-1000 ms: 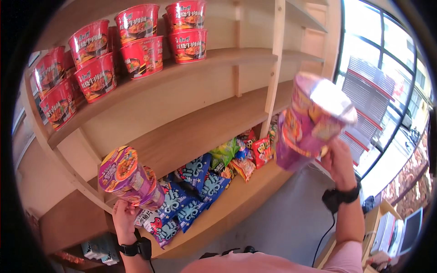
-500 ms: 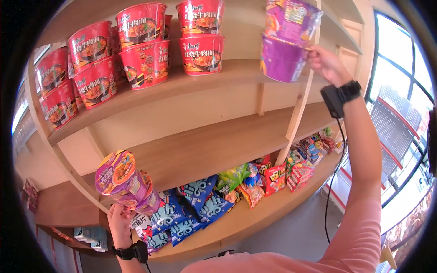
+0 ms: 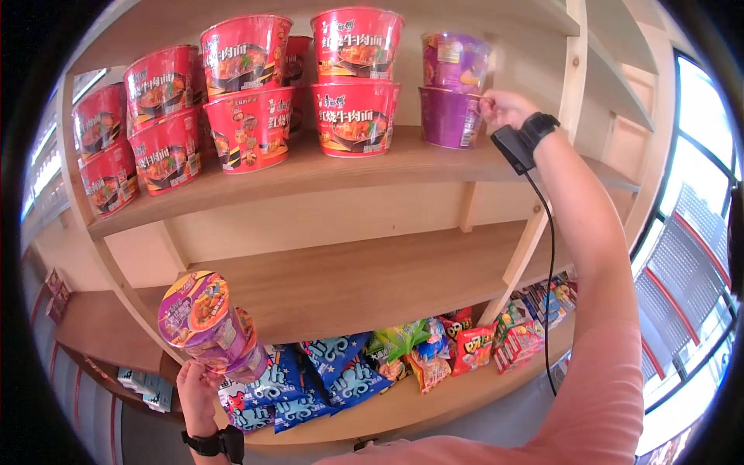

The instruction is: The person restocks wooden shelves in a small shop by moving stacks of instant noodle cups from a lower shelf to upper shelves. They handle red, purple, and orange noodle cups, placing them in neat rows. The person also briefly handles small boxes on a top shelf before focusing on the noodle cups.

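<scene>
Two stacked purple instant noodle tubs are at the right end of the upper shelf. My right hand pinches them from the right, near where the two meet. Their base is at shelf level; whether it bears on the wood I cannot tell. Lower left, my left hand grips another stack of purple instant noodle tubs from below, tilted, with the orange and purple lid of the top one showing. Several red instant noodle tubs stand two high on the upper shelf, left of the right-hand stack.
Below runs a bare middle shelf. Blue snack bags, red snack bags and small packets lie on the lowest shelf. A wooden upright rises right of my right hand. A black cable hangs from that wrist.
My right hand has brought its purple tubs left and onto or just over the upper shelf, beside the red tubs. The left hand still holds its stack, and the view has shifted slightly.
</scene>
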The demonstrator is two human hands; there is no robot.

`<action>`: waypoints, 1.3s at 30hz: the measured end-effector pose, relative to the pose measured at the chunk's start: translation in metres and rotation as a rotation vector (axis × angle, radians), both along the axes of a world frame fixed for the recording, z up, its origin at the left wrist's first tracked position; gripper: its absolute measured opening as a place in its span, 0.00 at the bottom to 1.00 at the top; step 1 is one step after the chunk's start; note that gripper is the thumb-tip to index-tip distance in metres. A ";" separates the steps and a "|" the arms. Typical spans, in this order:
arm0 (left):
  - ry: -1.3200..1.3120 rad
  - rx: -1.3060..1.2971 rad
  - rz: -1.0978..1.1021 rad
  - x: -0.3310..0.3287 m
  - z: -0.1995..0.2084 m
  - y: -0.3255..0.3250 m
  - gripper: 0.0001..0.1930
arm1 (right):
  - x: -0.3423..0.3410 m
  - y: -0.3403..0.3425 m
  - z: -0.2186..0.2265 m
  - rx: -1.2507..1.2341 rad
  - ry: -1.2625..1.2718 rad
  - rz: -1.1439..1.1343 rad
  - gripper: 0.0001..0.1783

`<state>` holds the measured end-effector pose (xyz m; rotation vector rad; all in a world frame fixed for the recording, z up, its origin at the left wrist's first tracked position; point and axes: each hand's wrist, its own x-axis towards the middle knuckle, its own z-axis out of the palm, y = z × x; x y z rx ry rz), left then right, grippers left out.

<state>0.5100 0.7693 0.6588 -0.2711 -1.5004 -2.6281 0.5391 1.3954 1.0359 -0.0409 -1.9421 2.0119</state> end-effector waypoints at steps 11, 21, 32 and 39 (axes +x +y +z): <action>-0.016 -0.071 0.076 0.048 0.028 0.060 0.09 | -0.078 -0.032 0.005 -0.220 0.152 -0.116 0.09; -0.065 -0.210 -0.093 0.078 0.074 0.112 0.08 | -0.016 -0.047 -0.031 0.352 0.251 0.115 0.14; 0.007 -0.223 -0.721 0.070 0.163 0.202 0.12 | 0.138 -0.134 -0.200 0.633 0.369 0.174 0.35; 0.178 -0.366 -0.892 0.062 0.210 0.264 0.11 | 0.164 -0.125 -0.199 0.385 0.472 0.147 0.51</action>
